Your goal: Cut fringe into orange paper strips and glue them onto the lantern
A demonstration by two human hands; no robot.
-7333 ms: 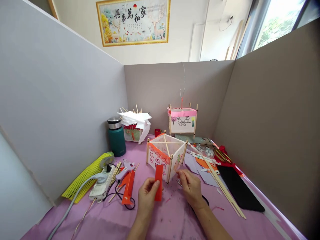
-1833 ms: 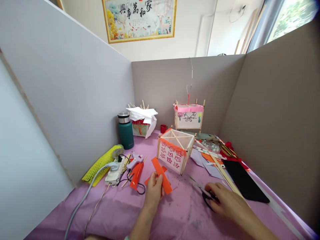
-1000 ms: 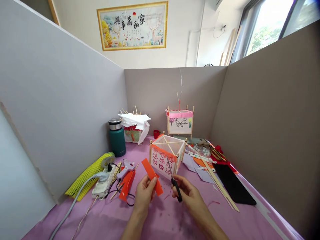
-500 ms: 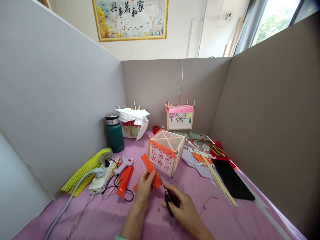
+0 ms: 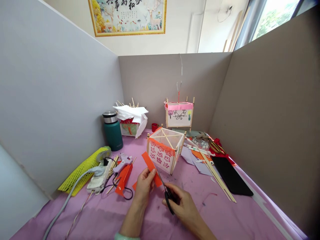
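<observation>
The left hand (image 5: 145,182)'s fingers clamp an orange strip (image 5: 151,168); the right hand (image 5: 181,202)'s fingers close around scissors (image 5: 168,199) beside them.

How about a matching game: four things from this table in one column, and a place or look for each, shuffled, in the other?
Things
1. scissors
2. bottle
3. glue gun
4. orange strip

Places and looks
A. teal, standing upright
B. in the right hand
C. in the left hand
D. pale purple, near the white power strip

Right pairs: 1-B, 2-A, 3-D, 4-C
</observation>
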